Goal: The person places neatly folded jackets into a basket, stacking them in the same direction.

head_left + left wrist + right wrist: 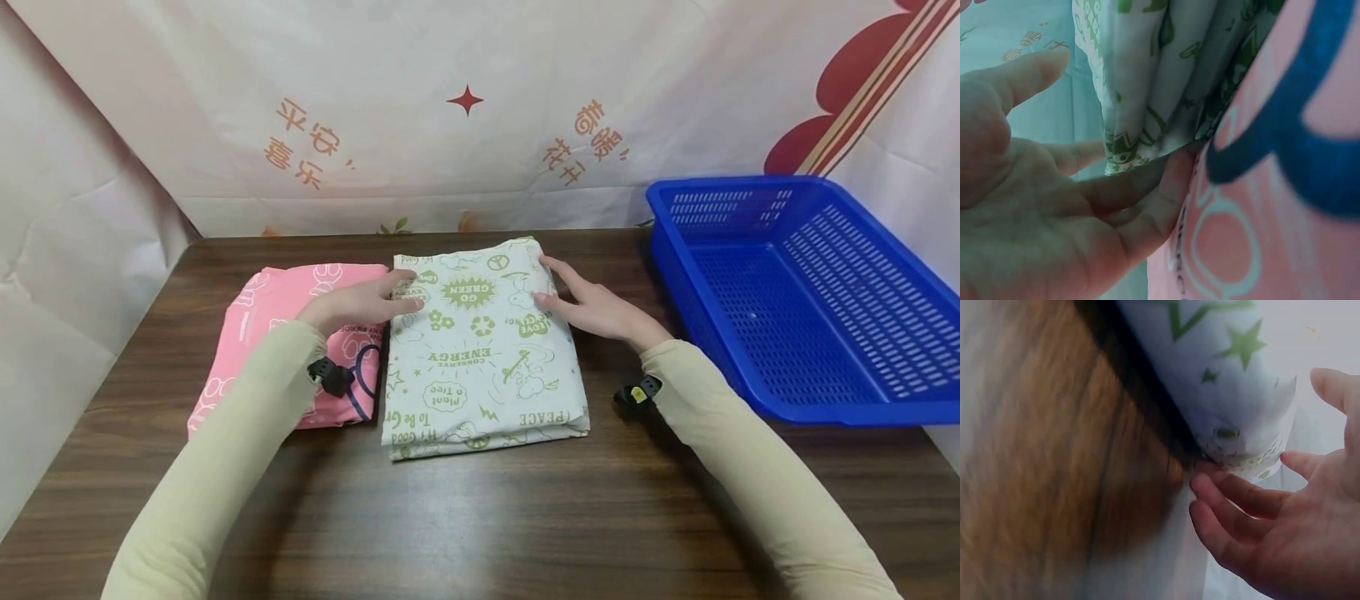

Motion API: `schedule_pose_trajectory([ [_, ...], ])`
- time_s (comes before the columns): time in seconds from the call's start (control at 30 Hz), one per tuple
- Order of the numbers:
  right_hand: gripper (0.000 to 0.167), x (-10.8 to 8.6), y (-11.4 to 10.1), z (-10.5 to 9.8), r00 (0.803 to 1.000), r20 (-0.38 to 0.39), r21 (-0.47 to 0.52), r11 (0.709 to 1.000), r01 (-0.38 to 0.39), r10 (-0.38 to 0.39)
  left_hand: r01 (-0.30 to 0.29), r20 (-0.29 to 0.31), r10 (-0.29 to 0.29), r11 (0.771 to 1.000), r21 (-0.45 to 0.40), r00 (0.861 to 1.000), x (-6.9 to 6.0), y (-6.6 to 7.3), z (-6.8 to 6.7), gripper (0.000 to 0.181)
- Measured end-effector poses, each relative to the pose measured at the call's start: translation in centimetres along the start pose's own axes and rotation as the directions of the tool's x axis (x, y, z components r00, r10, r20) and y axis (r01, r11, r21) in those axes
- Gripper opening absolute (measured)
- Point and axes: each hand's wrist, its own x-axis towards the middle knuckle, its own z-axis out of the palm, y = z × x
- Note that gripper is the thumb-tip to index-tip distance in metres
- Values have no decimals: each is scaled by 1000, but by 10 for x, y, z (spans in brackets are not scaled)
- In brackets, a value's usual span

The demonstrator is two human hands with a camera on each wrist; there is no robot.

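A folded white cloth with green cartoon prints and lettering [468,350] lies in the middle of the table in the head view. At its upper left edge is my left hand [360,302], thumb and index finger extended over the cloth. The left wrist view shows the left fingers [1141,219] against the cloth's layered side, with the thumb apart. My right hand [600,308] is at the upper right edge; in the right wrist view its fingertips [1207,481] touch the cloth's side, fingers loosely bent. A folded pink cloth [258,333] lies under the left wrist.
A blue plastic basket with slotted walls [697,308] stands on the right of the brown wooden table [480,525]. Behind the table hangs a white printed backdrop [420,167]. Small black devices are strapped to both wrists.
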Motion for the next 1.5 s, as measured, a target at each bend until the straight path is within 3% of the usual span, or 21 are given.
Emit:
schedule_pose_trajectory([
  [0.2,87,-1,4,4,998,0,112,992,65,-65,8,16,-8,1000,-25,1000,4,2,2,72],
  [0.47,85,-2,18,4,996,-61,218,973,76,-65,-44,13,44,998,-46,999,15,8,6,76],
  [0.6,84,-3,22,1,996,-71,234,969,73,-58,-50,28,54,990,-133,998,20,8,7,78],
  [0.77,84,-4,29,-1,994,-103,264,963,58,-31,-49,69,74,950,-310,995,24,5,9,81],
  [0.9,83,-4,32,-2,992,-122,295,954,58,-23,-54,59,84,916,-397,995,29,1,12,82],
  [1.07,81,-4,34,-3,992,-125,319,946,63,-23,-55,31,78,888,-457,996,30,-2,15,82],
  [1.3,73,-9,38,-3,990,-100,357,925,126,-96,-61,28,87,864,-500,996,30,-5,16,82],
  [1.5,70,-9,36,-3,997,-47,432,898,81,-67,-45,41,81,833,-552,996,31,-6,17,83],
])
